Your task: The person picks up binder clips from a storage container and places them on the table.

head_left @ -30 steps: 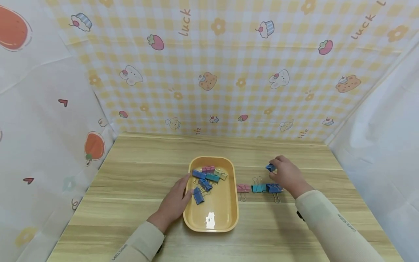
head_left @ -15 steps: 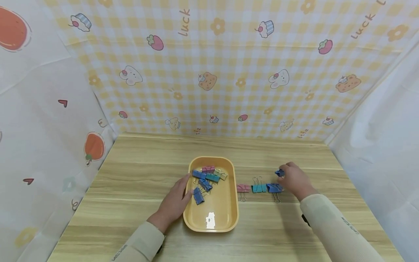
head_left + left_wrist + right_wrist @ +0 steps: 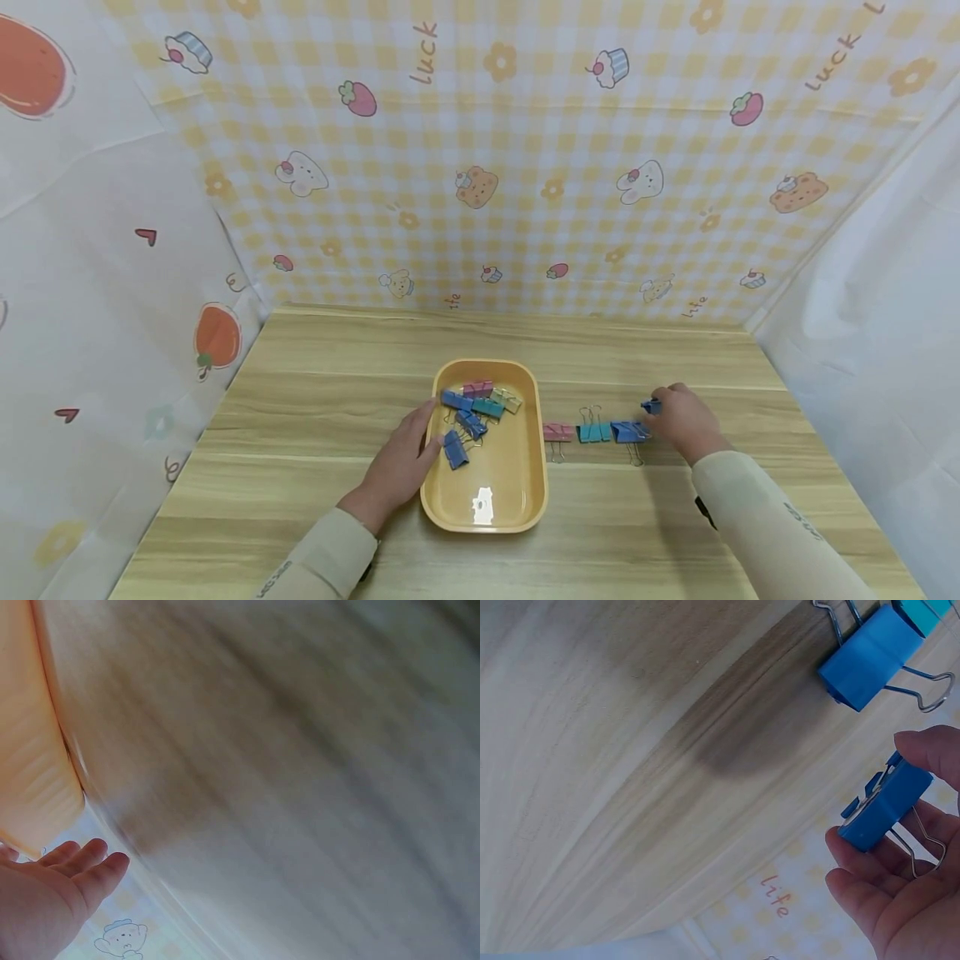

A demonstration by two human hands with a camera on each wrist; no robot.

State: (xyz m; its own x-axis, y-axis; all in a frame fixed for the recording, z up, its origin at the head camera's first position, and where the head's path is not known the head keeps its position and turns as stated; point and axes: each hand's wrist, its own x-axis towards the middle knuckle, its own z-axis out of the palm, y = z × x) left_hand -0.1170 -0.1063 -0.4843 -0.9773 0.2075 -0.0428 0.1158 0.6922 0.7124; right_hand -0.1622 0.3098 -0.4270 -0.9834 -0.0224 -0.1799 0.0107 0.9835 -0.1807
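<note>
My right hand (image 3: pixel 684 421) pinches a blue binder clip (image 3: pixel 889 806) between thumb and fingers, its wire handles toward the palm. The clip hangs just above the table, near the right end of a row. That row on the wood runs from a pink binder clip (image 3: pixel 557 432) through a teal binder clip (image 3: pixel 594 432) to another blue binder clip (image 3: pixel 628 431). My left hand (image 3: pixel 397 458) rests against the left side of a yellow tray (image 3: pixel 483 528), fingers fairly straight along its wall. Blue, pink, teal and yellow binder clips (image 3: pixel 488 407) lie heaped toward the tray's far left.
The wooden table (image 3: pixel 322 400) meets a checked cloth backdrop (image 3: pixel 517 225) at its far edge. White cloth (image 3: pixel 877 275) hangs on the right, and a printed white cloth (image 3: pixel 97 317) on the left.
The right hand has moved rightward and a little nearer with the blue binder clip, to the end of the row. The left hand and tray have stayed in place.
</note>
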